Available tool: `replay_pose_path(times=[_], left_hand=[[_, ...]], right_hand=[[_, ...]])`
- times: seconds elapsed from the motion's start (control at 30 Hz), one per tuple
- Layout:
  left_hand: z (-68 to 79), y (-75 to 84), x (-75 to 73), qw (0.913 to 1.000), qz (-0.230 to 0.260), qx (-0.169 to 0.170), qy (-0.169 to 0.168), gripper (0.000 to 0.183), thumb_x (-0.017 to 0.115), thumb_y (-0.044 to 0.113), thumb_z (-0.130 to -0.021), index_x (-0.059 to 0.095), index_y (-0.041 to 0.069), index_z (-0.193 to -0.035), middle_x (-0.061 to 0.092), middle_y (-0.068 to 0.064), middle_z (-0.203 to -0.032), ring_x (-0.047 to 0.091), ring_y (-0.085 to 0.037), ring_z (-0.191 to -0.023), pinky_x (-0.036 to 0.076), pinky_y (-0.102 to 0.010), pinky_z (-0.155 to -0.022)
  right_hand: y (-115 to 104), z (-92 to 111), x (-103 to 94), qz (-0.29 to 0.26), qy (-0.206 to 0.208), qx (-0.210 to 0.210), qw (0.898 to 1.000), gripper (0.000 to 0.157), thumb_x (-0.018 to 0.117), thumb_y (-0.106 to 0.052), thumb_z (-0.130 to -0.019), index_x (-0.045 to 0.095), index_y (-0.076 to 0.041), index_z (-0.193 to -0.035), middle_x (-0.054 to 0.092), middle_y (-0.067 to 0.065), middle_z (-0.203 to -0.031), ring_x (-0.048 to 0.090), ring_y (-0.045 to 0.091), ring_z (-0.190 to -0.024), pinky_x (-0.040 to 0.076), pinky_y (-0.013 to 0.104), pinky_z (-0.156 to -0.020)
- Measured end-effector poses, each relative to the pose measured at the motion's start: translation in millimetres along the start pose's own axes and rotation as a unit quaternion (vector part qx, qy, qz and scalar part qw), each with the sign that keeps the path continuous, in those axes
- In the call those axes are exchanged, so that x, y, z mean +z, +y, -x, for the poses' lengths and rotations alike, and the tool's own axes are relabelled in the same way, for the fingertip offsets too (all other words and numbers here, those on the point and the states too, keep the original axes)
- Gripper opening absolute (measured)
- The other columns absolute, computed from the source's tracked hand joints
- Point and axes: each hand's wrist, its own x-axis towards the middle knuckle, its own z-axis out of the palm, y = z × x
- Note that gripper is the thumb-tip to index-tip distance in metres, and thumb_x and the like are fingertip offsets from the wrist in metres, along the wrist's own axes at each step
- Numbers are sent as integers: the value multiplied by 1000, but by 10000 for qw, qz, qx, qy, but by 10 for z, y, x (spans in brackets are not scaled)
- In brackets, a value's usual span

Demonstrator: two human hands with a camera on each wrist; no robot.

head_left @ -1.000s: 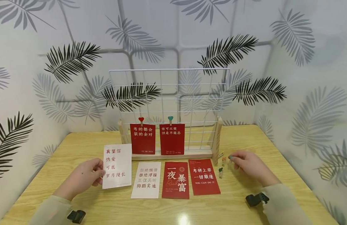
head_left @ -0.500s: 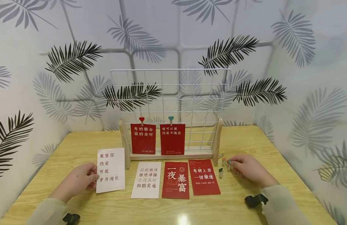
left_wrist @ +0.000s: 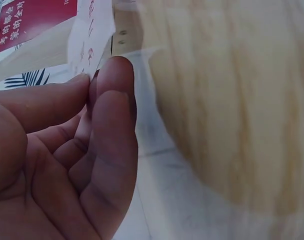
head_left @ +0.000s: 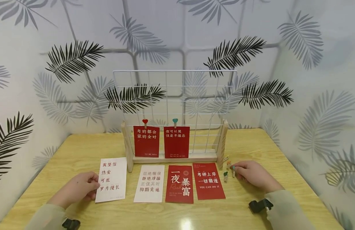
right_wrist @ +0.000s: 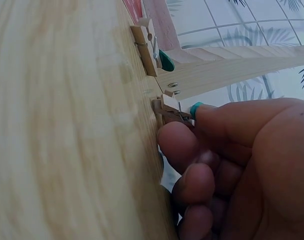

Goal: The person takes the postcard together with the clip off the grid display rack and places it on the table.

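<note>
My left hand [head_left: 81, 189] pinches the left edge of a white card [head_left: 111, 179] printed with dark red characters. Thumb and fingertips meet on the card's edge in the left wrist view. At the right, my right hand [head_left: 253, 174] pinches a small wooden clothespin [right_wrist: 173, 107] with a teal piece on it, low over the table. Close by lies another clothespin [right_wrist: 146, 47] with a green top. Two red cards, the left one [head_left: 146, 142] under a red heart clip [head_left: 145, 121] and the right one [head_left: 176, 142] under a teal heart clip [head_left: 175, 120], hang on the white wire grid [head_left: 174, 86].
In front of the grid's wooden base [head_left: 174, 159] lie a white card [head_left: 149, 183], a red card [head_left: 174, 193] and another red card [head_left: 209, 191]. More small clips, one with an orange top [head_left: 228, 163], lie right of the base. Leaf-patterned walls [head_left: 318, 127] enclose the table [head_left: 154, 217].
My left hand has brought the white card left and down, nearer the table. My right hand has shifted slightly left and down, and the clothespin shows more clearly at its fingertips.
</note>
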Motion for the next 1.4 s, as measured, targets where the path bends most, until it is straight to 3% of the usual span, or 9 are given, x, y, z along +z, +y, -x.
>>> replay_pose_path(times=[0.1,0.3,0.67,1.0,1.4], left_hand=[[-3,-6,0,10000,-62,-5,-32,7,59,5,-99,59,0,-104,60,-8,-80,62,-21,-69,53,-33,-61],[20,-18,19,9998,88,-72,-133,10,60,5,-98,60,-1,-106,60,-7,-78,61,-21,-69,54,-35,-60],[9,9,-6,9998,73,-104,-126,23,59,7,-99,58,-5,-119,63,-7,-85,62,-22,-73,55,-38,-64],[38,47,21,9999,-58,92,9,25,61,11,-98,58,-3,-119,61,-8,-83,63,-21,-72,56,-36,-63],[98,230,96,9975,121,636,275,29,63,18,-100,58,1,-124,62,-9,-85,63,-23,-72,55,-34,-65]], right_hand=[[-7,-12,7,52,7,-66,10000,23,53,-20,-106,72,-8,-106,60,2,-68,48,16,-52,44,34,-62],[-15,-15,19,127,23,-5,9999,26,53,-20,-106,72,-8,-117,61,0,-71,52,16,-56,45,32,-60],[-20,-4,7,194,82,-57,9998,23,54,-18,-105,73,-9,-114,60,1,-68,47,17,-52,44,35,-61],[3,5,2,179,158,-120,9996,24,57,-21,-103,73,-9,-116,61,0,-71,51,17,-55,45,34,-59],[-21,-3,7,-79,323,74,9994,26,60,-20,-102,71,-6,-120,64,1,-74,54,17,-60,48,32,-58]])
